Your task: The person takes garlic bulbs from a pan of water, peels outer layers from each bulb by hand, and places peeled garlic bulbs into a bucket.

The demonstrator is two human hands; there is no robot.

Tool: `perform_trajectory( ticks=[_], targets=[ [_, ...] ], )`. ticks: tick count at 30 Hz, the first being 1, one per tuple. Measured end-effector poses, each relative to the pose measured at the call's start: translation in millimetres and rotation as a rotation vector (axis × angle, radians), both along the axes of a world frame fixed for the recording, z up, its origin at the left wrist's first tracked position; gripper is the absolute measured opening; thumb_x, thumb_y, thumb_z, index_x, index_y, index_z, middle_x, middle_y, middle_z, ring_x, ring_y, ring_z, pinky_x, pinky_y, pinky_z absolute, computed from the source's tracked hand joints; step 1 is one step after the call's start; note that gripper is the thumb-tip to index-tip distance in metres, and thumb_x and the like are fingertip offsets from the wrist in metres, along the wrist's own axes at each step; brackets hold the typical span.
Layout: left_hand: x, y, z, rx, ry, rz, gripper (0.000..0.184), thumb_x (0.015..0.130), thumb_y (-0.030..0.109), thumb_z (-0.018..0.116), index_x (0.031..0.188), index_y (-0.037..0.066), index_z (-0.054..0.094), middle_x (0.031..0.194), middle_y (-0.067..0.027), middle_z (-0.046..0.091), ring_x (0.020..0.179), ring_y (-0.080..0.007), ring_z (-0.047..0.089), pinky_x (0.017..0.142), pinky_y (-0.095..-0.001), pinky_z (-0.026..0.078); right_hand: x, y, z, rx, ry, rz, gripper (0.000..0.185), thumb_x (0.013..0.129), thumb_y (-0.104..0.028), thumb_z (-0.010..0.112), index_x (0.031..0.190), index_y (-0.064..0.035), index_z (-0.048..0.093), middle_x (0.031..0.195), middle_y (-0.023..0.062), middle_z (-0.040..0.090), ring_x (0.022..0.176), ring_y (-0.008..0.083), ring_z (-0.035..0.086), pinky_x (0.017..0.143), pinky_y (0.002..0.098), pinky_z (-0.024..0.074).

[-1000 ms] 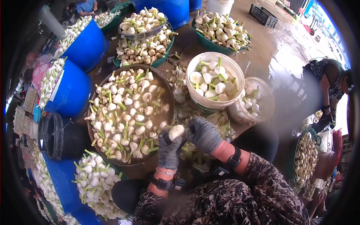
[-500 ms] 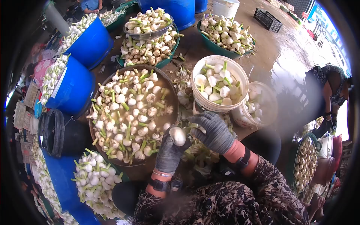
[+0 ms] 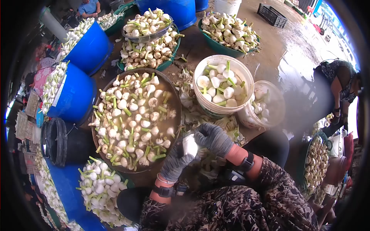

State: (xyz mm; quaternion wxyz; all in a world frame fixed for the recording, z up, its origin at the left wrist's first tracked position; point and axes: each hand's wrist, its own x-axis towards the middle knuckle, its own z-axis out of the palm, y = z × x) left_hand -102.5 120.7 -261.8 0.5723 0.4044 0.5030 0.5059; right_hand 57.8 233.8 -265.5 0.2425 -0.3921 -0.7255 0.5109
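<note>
Left hand: gloved in grey, raised in front of the lap with the forearm rising from below, fingers curled around a garlic bulb and closed on it. Right hand: gloved likewise, forearm angled in from the lower right, wrist bent, fingers flexed beside the bulb — whether they grip anything cannot be told. A dark band encircles each wrist; camouflage sleeves cover the upper forearms. The floor is brown and wet, with reflected light toward the far right. Left of the hands stands a wide basin of murky water with many bulbs in it; beyond the hands, a white bucket contains paler bulbs with green stem stubs, with a second bucket just beside it. Peel scraps lie between basin and buckets. Blue tubs heaped with garlic line the left side; a co-worker bends forward at the far right. The held bulb is located between the two hands, near the basin's right edge. It appears bright white — its surface detail is washed out by glare.
</note>
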Motion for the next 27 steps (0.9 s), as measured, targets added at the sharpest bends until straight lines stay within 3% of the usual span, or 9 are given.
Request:
perform_trajectory(
  ticks=[2,7,10,13,15,17,18,25,27],
  targets=[
    [2.1,1.9,2.6,-0.004,-0.081,0.024,0.069,0.084,0.039,0.073,0.138,0.003,0.046,0.124,-0.0060,0.056,0.111,-0.0159,0.054,0.096,-0.0312,0.045,5.8,-0.7,1.3,-0.134,0.123,0.023,0.023,0.093,-0.021,0.065,0.101,0.0001,0.063,0.082,0.0131,0.067,0.072,0.0203,0.062,0.069,0.0358,0.0519],
    [2.7,1.9,3.6,0.115,0.173,0.046,0.064,0.086,0.039,0.069,0.134,0.003,0.046,0.121,-0.0081,0.056,0.109,-0.0183,0.053,0.097,-0.0341,0.044,9.9,-8.1,5.1,-0.197,0.120,0.156,0.028,0.090,-0.024,0.069,0.103,-0.0013,0.061,0.089,0.0138,0.066,0.078,0.0241,0.064,0.073,0.0365,0.0515],
    [1.2,-2.2,1.0,0.030,0.095,0.034,0.059,0.088,0.038,0.066,0.132,0.003,0.047,0.118,-0.0095,0.057,0.105,-0.0202,0.054,0.094,-0.0353,0.045,7.8,-12.5,16.9,0.496,-0.041,0.203,0.023,0.082,-0.022,0.071,0.092,-0.0058,0.058,0.082,0.0174,0.062,0.078,0.0390,0.062,0.066,0.0440,0.0502],
    [-4.9,-3.5,-4.4,-0.173,-0.026,-0.004,0.059,0.088,0.035,0.066,0.135,0.006,0.045,0.120,-0.0129,0.057,0.105,-0.0236,0.057,0.093,-0.0367,0.047,2.8,-14.3,12.6,0.513,-0.124,0.173,0.024,0.080,-0.022,0.071,0.092,-0.0060,0.058,0.080,0.0173,0.061,0.077,0.0389,0.062,0.065,0.0455,0.0498],
    [-2.1,-0.1,-2.5,0.119,0.452,-0.007,0.060,0.086,0.026,0.069,0.136,0.006,0.044,0.123,-0.0153,0.057,0.110,-0.0255,0.056,0.096,-0.0375,0.046,-1.7,-14.0,8.4,0.447,-0.098,0.082,0.021,0.085,-0.021,0.069,0.090,-0.0047,0.057,0.078,0.0164,0.061,0.072,0.0352,0.062,0.066,0.0431,0.0500],
    [2.8,-1.3,-1.9,0.153,0.440,-0.009,0.060,0.084,0.018,0.070,0.136,0.004,0.044,0.125,-0.0171,0.056,0.115,-0.0271,0.055,0.099,-0.0384,0.045,-6.4,-7.0,-2.5,-0.035,0.034,-0.116,0.021,0.089,-0.021,0.067,0.089,-0.0027,0.057,0.078,0.0151,0.063,0.068,0.0278,0.059,0.067,0.0396,0.0498],
    [4.7,-1.2,-2.6,0.206,0.544,0.003,0.061,0.084,0.014,0.067,0.138,0.005,0.042,0.129,-0.0147,0.053,0.115,-0.0246,0.053,0.101,-0.0365,0.043,-3.0,-1.3,-4.5,-0.188,-0.055,-0.063,0.018,0.094,-0.019,0.064,0.098,-0.0018,0.061,0.081,0.0058,0.062,0.074,0.0113,0.052,0.071,0.0311,0.0482],
    [6.7,-2.4,-5.9,0.185,0.297,0.131,0.050,0.088,0.022,0.064,0.132,0.003,0.050,0.123,-0.0092,0.055,0.118,-0.0203,0.051,0.104,-0.0348,0.040,3.6,6.0,-64.4,-0.510,-0.138,0.133,0.026,0.091,-0.020,0.067,0.104,0.0014,0.064,0.084,0.0108,0.066,0.074,0.0178,0.057,0.072,0.0344,0.0492],
    [7.2,-3.5,-19.9,0.086,0.074,0.233,0.046,0.090,0.027,0.061,0.128,0.003,0.052,0.118,-0.0096,0.057,0.112,-0.0209,0.054,0.098,-0.0346,0.044,1.8,-0.8,-117.4,0.451,-0.155,0.461,0.024,0.090,-0.018,0.067,0.104,0.0014,0.064,0.087,0.0095,0.067,0.075,0.0174,0.057,0.073,0.0344,0.0490]
  ],
)
